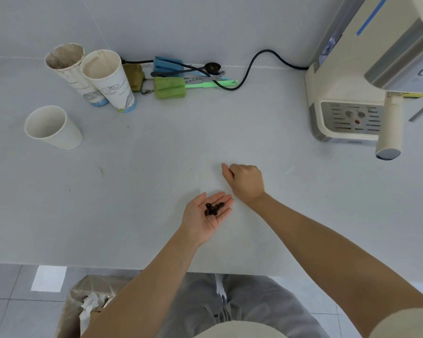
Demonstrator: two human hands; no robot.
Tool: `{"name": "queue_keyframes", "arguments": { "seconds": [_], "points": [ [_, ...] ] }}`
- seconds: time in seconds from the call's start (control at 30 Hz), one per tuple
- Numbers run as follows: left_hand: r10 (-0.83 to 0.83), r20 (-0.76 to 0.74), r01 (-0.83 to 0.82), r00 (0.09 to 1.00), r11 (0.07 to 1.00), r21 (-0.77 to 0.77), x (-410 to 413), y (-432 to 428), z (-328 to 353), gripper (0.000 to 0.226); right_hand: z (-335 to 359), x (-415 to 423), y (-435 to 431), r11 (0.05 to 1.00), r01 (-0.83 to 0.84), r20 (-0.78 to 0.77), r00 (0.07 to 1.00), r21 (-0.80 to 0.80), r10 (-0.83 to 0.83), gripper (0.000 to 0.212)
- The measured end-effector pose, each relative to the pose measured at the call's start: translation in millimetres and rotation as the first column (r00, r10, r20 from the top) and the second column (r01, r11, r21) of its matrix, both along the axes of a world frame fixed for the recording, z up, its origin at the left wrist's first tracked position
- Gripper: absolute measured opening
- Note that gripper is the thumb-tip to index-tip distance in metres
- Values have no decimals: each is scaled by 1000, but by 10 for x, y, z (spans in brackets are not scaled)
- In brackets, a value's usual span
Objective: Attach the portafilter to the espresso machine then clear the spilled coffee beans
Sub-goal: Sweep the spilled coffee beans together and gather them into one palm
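A: Which step?
B: Clearing beans, it seems. The portafilter (388, 125) sits in the machine (332, 76).
A: And the hands?
B: The left hand (205, 215) lies flat, palm up, cupping the beans (214, 209). The right hand (246, 182) is curled beside it; contents unclear. Next: likely tip them into the bin (83, 306).

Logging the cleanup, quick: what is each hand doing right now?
Left hand: open, palm up, cupping small dark coffee beans.
Right hand: fingers curled shut; contents cannot be told.

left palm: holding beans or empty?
Holding beans. The left hand lies palm up and open, with a small cluster of dark coffee beans resting at the base of its fingers.
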State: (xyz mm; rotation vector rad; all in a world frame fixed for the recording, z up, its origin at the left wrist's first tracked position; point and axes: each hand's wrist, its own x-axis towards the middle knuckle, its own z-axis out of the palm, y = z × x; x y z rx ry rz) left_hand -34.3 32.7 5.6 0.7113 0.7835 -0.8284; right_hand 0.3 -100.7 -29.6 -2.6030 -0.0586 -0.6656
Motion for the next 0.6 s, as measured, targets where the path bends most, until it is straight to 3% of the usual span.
{"name": "queue_keyframes", "arguments": {
  "seconds": [0.23, 0.43, 0.6],
  "points": [
    [-36, 53, 40, 998, 996, -84, -22, -225, 117, 34, 282, -237, 293, 982, -107, -5, 994, 156, 109, 44],
    [-61, 81, 68, 995, 994, -83, -38, -245, 158, 38, 344, -369, 307, 991, -134, -27, 991, -31, 133, 40],
    [-78, 104, 88, 992, 991, -99, -63, -232, 171, 39, 330, -434, 291, 991, -132, -67, 989, -26, 130, 43]
  ]
}}
